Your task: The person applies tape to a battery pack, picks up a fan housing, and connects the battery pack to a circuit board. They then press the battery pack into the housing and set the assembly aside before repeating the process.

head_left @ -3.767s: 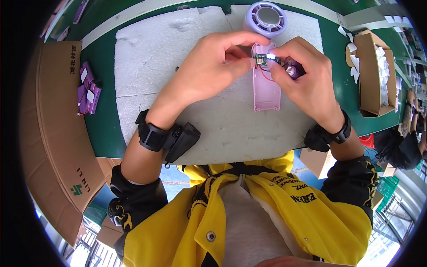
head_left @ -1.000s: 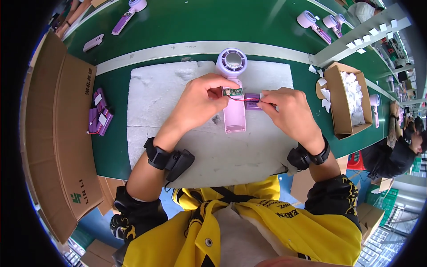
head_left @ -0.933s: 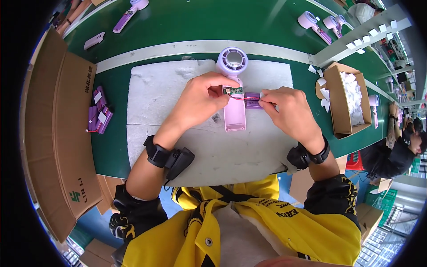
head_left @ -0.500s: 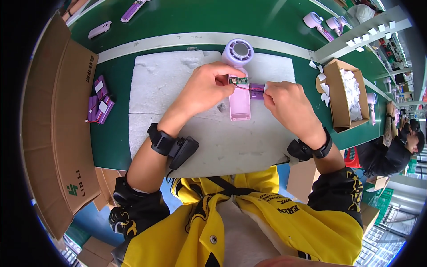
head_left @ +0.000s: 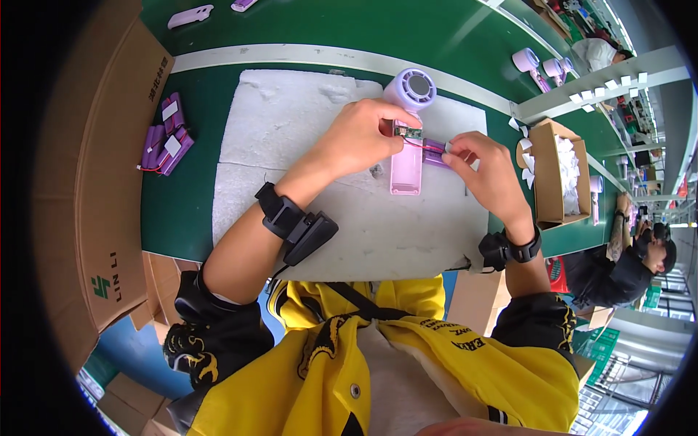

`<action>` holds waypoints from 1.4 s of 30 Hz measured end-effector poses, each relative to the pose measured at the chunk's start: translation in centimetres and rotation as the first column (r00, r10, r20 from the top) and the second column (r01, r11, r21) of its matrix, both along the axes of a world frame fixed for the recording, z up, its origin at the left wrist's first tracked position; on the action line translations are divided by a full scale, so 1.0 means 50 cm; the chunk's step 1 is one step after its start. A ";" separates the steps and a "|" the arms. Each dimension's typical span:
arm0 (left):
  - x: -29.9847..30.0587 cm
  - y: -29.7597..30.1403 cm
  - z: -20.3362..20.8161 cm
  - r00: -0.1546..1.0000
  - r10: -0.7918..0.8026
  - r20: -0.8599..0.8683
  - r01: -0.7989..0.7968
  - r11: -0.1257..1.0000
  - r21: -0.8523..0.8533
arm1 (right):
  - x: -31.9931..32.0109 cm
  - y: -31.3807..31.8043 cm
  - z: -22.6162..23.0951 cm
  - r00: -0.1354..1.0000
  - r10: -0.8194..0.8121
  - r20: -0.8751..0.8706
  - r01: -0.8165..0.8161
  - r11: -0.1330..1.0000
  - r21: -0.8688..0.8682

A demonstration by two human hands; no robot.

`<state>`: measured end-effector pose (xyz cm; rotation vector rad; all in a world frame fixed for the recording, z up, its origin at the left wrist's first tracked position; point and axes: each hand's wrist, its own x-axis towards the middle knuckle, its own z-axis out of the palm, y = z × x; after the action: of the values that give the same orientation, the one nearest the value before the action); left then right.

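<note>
A lilac handheld fan (head_left: 408, 83) lies on the foam sheet, its round head away from me and its pink handle casing (head_left: 406, 174) uncovered. My left hand (head_left: 367, 138) is closed round the upper handle, fingers at a small green circuit board (head_left: 411, 133). Red and dark wires run from the board toward a purple battery pack (head_left: 435, 154) just right of the casing. At the pack's right end, my right hand (head_left: 483, 163) pinches a small white sticker (head_left: 448, 147) between thumb and forefinger. Its other fingers are curled.
White foam sheet (head_left: 262, 145) covers the green bench. Several purple battery packs (head_left: 166, 142) lie left, beside a tall cardboard box (head_left: 123, 167). A small carton (head_left: 549, 174) of white paper pieces stands right. More fans (head_left: 527, 62) lie far right; a co-worker (head_left: 618, 254) sits beyond.
My view has shifted a little, moving the bench scene in the picture. The right hand's fingers have opened slightly, and the white sticker shows more at its fingertips. My left hand keeps its hold.
</note>
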<state>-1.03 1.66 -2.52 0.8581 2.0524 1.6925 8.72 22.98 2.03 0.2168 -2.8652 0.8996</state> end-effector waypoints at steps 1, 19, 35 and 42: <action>0.000 -0.001 0.001 1.000 -0.003 0.007 0.003 1.000 -0.016 | -0.001 0.000 -0.002 0.999 0.003 0.032 -0.003 1.000 0.004; 0.005 -0.020 0.006 0.998 -0.003 0.058 0.006 0.998 -0.056 | -0.007 0.044 0.017 0.979 0.187 -0.085 -0.190 0.981 -0.032; 0.013 -0.029 0.043 0.999 -0.004 -0.042 0.001 0.998 -0.063 | -0.010 0.020 -0.003 0.671 0.444 0.594 0.191 0.671 -0.717; 0.014 -0.027 0.037 0.992 0.007 -0.126 -0.011 1.000 -0.027 | 0.012 -0.010 0.017 0.624 0.690 0.366 0.220 0.294 -0.930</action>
<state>-0.31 0.33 -0.66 0.9712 2.1597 1.6485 9.30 22.49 2.86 0.2205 -2.0741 3.2264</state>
